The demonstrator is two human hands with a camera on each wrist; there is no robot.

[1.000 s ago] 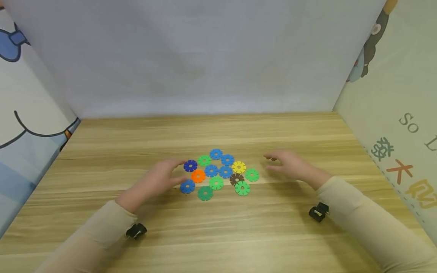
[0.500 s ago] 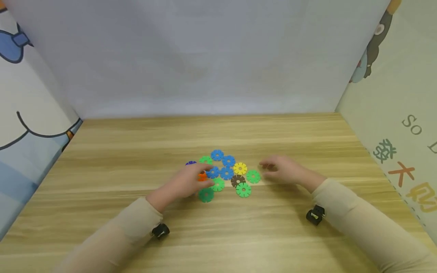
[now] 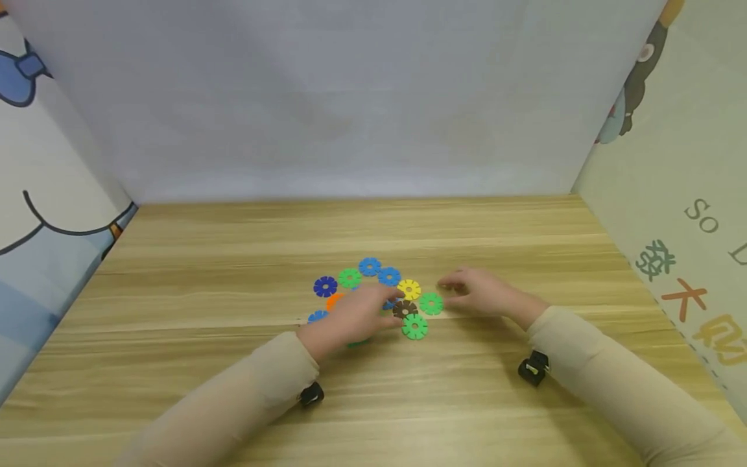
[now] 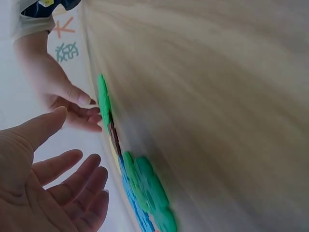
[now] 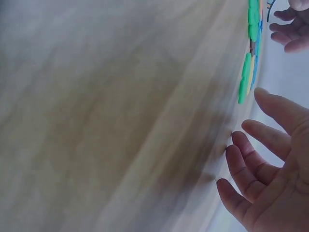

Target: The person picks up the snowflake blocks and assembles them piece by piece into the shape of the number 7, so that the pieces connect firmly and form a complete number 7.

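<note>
Flat notched plastic discs lie in a cluster on the wooden table. My left hand (image 3: 363,314) is over the cluster with its fingers pointing right and hides several discs. Near its fingertips are a brown disc (image 3: 399,306), a yellow disc (image 3: 410,283) and a green disc (image 3: 415,335). The left wrist view shows the left palm (image 4: 14,174) holding nothing, fingers loosely bent. At the cluster's right end, my right hand (image 3: 489,295) has relaxed fingers beside another green disc (image 3: 432,312). In the right wrist view nothing is between those fingers (image 5: 251,169).
Past the left hand lie a dark blue disc (image 3: 319,287), a green disc (image 3: 349,271) and two blue discs at the back. An orange disc (image 3: 333,301) shows partly. The wooden table (image 3: 233,240) meets a pale backdrop (image 3: 350,130) behind and printed side panels.
My left hand has moved right, from the cluster's left edge to over its middle, covering other discs on the way. The right hand has shifted slightly left, closer to the green disc.
</note>
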